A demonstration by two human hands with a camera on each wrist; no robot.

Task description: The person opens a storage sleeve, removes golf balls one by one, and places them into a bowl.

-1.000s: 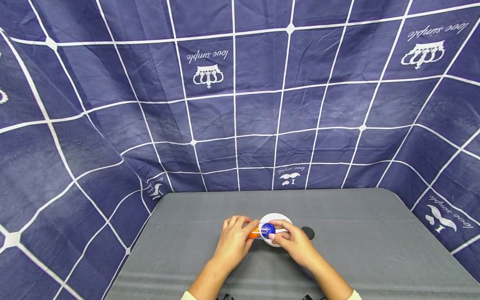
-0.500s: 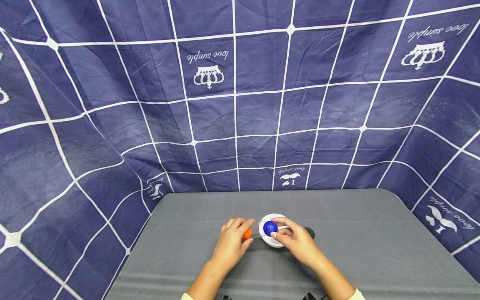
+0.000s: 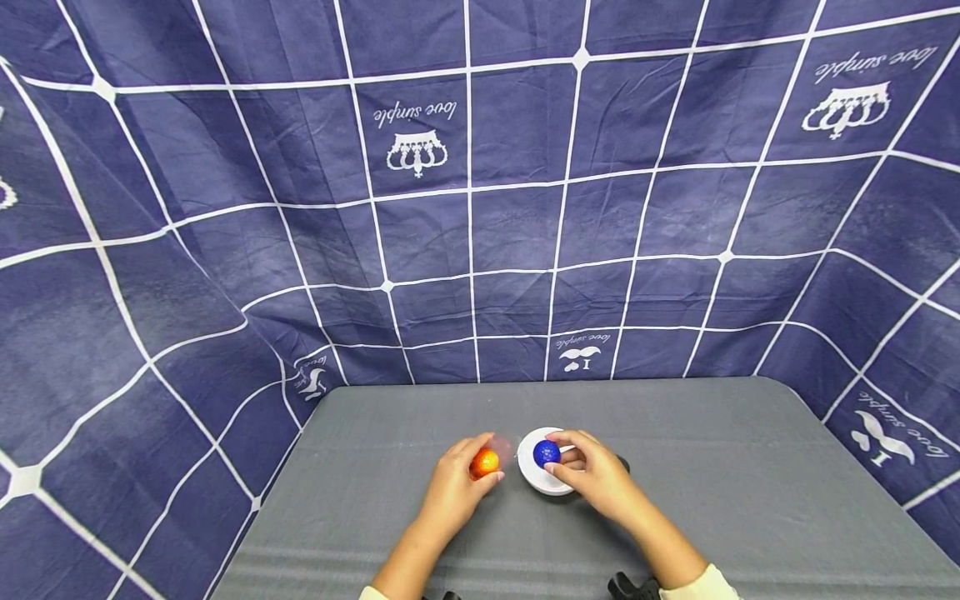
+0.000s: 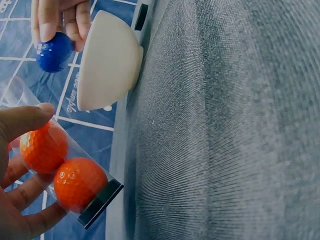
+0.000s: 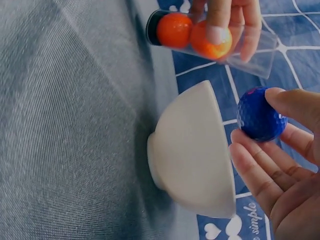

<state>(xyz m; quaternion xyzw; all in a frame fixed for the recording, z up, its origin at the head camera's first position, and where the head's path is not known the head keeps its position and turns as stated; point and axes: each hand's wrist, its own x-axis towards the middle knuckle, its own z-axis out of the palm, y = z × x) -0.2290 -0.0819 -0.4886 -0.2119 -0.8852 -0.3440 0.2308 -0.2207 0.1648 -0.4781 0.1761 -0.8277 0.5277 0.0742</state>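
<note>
Blue golf ball [image 5: 261, 114]: pinched in the right hand [image 3: 596, 479], above the mouth of the white bowl [image 5: 192, 155] on the desk [image 3: 360, 483]. Left hand [image 3: 450, 487] grips a clear tube [image 5: 262, 50] holding two orange golf balls [image 4: 80, 185]. Blue ball probably hard, light, prone to roll; best pinched across its widest part.

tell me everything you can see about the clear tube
The clear tube looks like stiff plastic, with a black cap at its lower end and an upper end that appears open. Two orange balls sit inside at the capped end. The left hand grips it, upper end leaning toward the white bowl; whether the cap touches the gray table is unclear.
</note>
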